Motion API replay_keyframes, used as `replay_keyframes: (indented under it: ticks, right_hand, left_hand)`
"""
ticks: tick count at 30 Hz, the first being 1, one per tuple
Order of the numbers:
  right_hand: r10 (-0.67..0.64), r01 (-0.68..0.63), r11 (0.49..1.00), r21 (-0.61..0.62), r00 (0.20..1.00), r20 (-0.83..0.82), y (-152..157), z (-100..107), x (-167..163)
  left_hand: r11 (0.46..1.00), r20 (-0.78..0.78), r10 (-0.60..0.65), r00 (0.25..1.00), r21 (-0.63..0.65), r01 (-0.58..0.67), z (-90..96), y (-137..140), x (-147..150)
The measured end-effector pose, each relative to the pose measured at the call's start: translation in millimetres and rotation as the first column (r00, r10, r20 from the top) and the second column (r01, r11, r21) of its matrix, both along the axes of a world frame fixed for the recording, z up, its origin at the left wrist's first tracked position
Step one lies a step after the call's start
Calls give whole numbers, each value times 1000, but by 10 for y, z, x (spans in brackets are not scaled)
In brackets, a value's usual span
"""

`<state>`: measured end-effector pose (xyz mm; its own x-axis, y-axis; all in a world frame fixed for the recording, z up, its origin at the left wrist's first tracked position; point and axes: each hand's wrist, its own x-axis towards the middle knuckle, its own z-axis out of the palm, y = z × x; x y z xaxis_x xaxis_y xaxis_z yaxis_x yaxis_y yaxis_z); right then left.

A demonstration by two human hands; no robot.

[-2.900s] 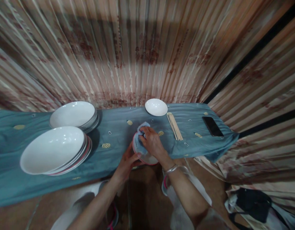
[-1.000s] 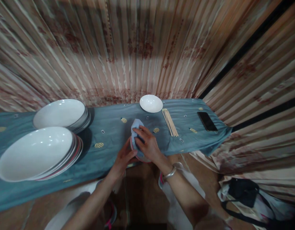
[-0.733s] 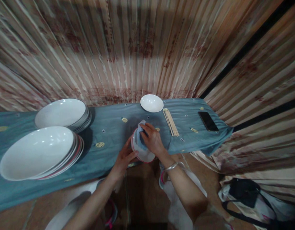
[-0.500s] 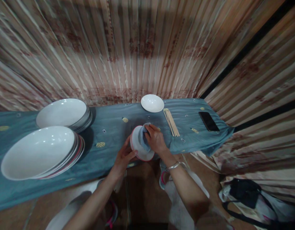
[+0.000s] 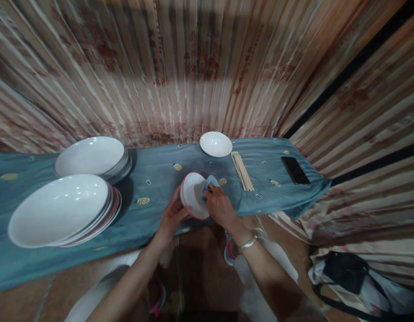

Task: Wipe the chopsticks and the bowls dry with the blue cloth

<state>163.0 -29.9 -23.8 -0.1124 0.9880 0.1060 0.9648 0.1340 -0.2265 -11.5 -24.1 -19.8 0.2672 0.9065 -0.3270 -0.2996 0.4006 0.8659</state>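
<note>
— While gripping the red-rimmed bowl (image 5: 191, 190) above the front edge of the bench (image 5: 142, 223), doing what with the left hand (image 5: 174, 213)?

— Pinching the bowl's left side, laying the thumb over the near rim and curling the fingers behind. Tilting the bowl, too, but not being able to tell: touching the bench or hanging just above.

— And doing what with the right hand (image 5: 221, 208)?

— Bunching a blue-gray cloth (image 5: 211, 181) between bent fingers and holding it against the bowl's right side. Wearing a silver bangle (image 5: 249, 242) at the wrist.

— Seeing what around the hands?

— Spotting a small white bowl (image 5: 216, 145) behind and slightly to the right, near the back edge. Finding pale sticks (image 5: 242, 172) just beside it, lying in a bundle, and a black phone (image 5: 296, 171) farther right, near the bench's end.

— And looking left?

— Counting two piles of large white dishes: noting a near stack (image 5: 61, 210) partly overlapping a far stack (image 5: 91, 156) in view. Noticing a blue-green cover (image 5: 160, 165) under everything, showing yellow figures, and a pleated curtain (image 5: 200, 67) hanging behind.
</note>
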Motion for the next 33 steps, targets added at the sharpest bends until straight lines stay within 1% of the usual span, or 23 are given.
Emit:
replay_keyframes:
  ticks: [3,5,8,11,14,18,21,23,26,28,30,31,33]
  right_hand:
    - [46,-47,997,-62,999,-28,-37,23,-12]
    - [81,-90,990,-105,993,-88,-52,35,-9]
    - [145,-187,971,-152,958,-249,-65,68,11]
    - [192,-292,941,-173,877,-440,-63,118,27]
    - [150,-318,932,-173,774,-615,-34,128,11]
    - [28,-279,945,-172,591,-806,59,28,-65]
    - [-55,-210,963,-166,451,-891,153,-47,-139]
    - [-106,-157,974,-166,334,-936,214,-51,-185]
    - [-169,-75,980,-182,151,-974,289,7,-237]
    - [-198,-30,979,-200,49,-979,327,63,-260]
    - [-228,-9,974,-228,-12,-974,356,110,-277]
    - [-240,-3,971,-240,-24,-970,367,128,-283]
    - [-246,16,969,-246,-2,-969,381,156,-294]
  left_hand:
    - [1000,-4,13,1000,10,-13,-32,11,3]
    - [1000,-4,13,1000,16,-13,-52,19,4]
    - [1000,17,-14,1000,28,13,-64,29,2]
    - [998,28,-41,999,40,39,-54,37,-7]
    - [996,20,-76,997,51,75,-41,45,-20]
    - [995,27,-76,997,65,74,-49,49,-23]
    - [996,28,-65,997,66,63,-68,41,-8]
    - [996,27,-59,998,63,57,-75,31,6]
    - [997,31,-46,998,65,44,-72,17,28]
    - [996,35,-42,999,78,39,-70,12,39]
    - [996,45,-49,998,83,46,-80,11,45]
    - [995,52,-58,997,78,54,-91,13,45]
    - [995,79,-82,994,61,77,-120,18,41]
